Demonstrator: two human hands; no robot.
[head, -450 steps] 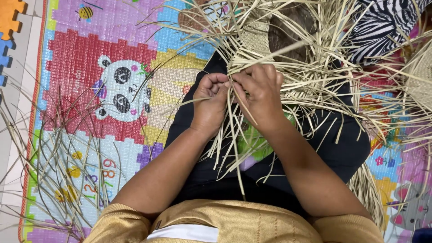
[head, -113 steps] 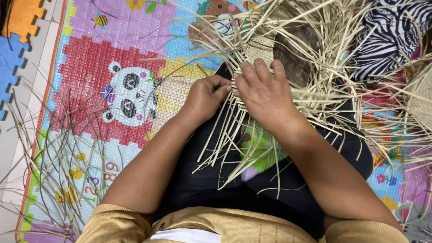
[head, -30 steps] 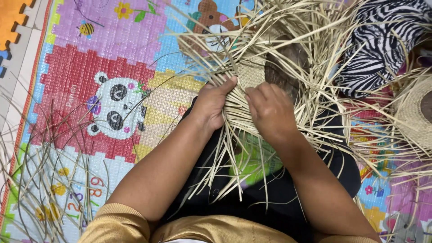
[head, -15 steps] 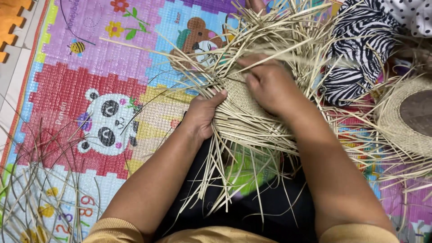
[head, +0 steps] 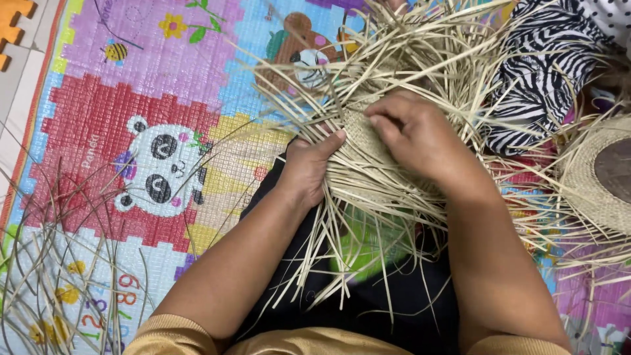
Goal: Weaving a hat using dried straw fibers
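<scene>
Seated weaver at the play mat's [head: 197, 79] right edge: left hand [head: 309, 167] grips the straw weave's [head: 363, 135] left edge, right hand [head: 420, 135] presses fingers curled onto its top, loose strands trailing toward the lap.

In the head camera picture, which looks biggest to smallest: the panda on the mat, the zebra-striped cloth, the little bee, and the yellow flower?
1. panda picture and zebra-striped cloth: about alike; straw hides part of the cloth, so I will not rank them.
2. yellow flower, slightly larger than the bee.
3. bee.
</scene>
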